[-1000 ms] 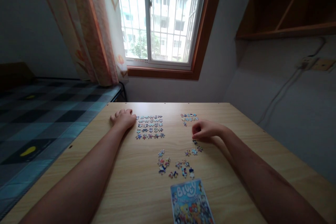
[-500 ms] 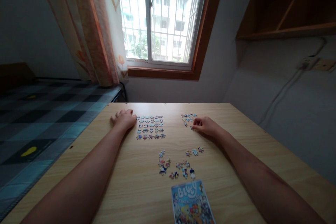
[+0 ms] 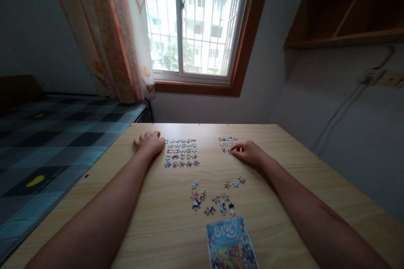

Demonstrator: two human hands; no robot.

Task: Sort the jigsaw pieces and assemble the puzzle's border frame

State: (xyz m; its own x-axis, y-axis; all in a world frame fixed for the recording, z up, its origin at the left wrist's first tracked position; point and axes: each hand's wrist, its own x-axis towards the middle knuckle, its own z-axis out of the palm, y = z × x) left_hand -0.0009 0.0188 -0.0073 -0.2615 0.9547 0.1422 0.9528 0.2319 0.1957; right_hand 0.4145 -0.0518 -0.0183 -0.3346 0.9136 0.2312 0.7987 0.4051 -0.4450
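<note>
My right hand (image 3: 248,151) pinches a small jigsaw puzzle piece (image 3: 230,152) with thumb and fingertips, at the tabletop. This piece is just right of another puzzle piece (image 3: 224,149), under two short rows of pieces (image 3: 227,139). My left hand (image 3: 150,141) rests on the table with its fingers apart and nothing seen in it. Beside it lies a larger block of puzzle pieces (image 3: 181,151) in several neat rows. Nearer to me are loose, scattered pieces (image 3: 196,204), and a little group of three pieces (image 3: 235,183) lies to their right.
A blue picture box marked "Bluey" (image 3: 232,241) lies at the near edge of view on the wooden table (image 3: 151,218). A bed with a checked cover (image 3: 78,122) stands to the left. Beyond the table are a window (image 3: 205,21) and curtain (image 3: 116,42); a shelf (image 3: 347,35) hangs at right.
My right hand has picked up a puzzle piece from near the group at right, carried it away from me, and set it down beside the short rows. My left hand has stayed in place.
</note>
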